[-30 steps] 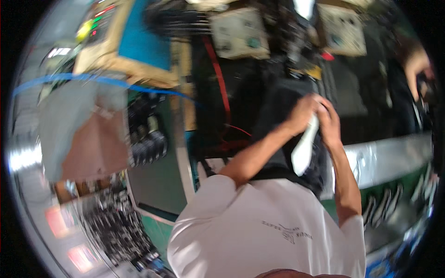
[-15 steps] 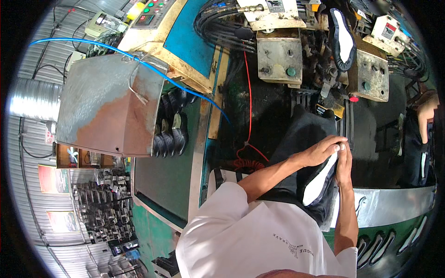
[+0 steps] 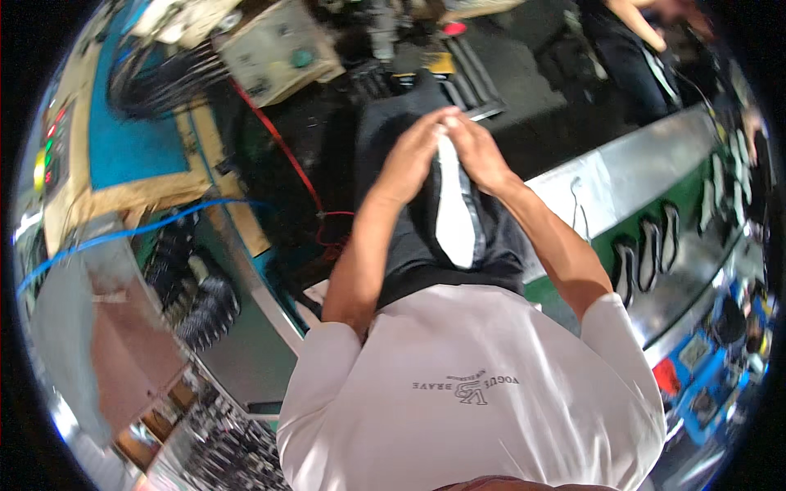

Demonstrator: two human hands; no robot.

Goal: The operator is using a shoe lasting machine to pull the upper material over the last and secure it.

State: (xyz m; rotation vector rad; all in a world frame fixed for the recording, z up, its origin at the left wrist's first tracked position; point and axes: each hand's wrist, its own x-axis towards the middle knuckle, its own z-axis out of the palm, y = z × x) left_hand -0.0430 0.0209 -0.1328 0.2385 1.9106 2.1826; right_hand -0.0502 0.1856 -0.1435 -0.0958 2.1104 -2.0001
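A black shoe upper (image 3: 478,219) with a white insole (image 3: 456,217) facing up rests on my lap, its long axis pointing away from me. My left hand (image 3: 411,159) closes over the far end from the left. From the right, my right hand (image 3: 481,155) holds the same end, and the fingertips of both hands meet there. That end of the shoe is hidden under the fingers. Dark trousers (image 3: 385,131) lie beneath the shoe.
A metal-edged conveyor (image 3: 622,176) on the right carries several black shoes (image 3: 649,254). More black shoes (image 3: 209,303) sit at the left by a rusty metal housing (image 3: 135,327). Ahead stands a machine control box (image 3: 278,53). Another person's arm (image 3: 639,23) shows at far right.
The whole view has turned, so the conveyor at right shows more and the machines ahead have shifted left. Both hands still hold the shoe, which now points more straight ahead.
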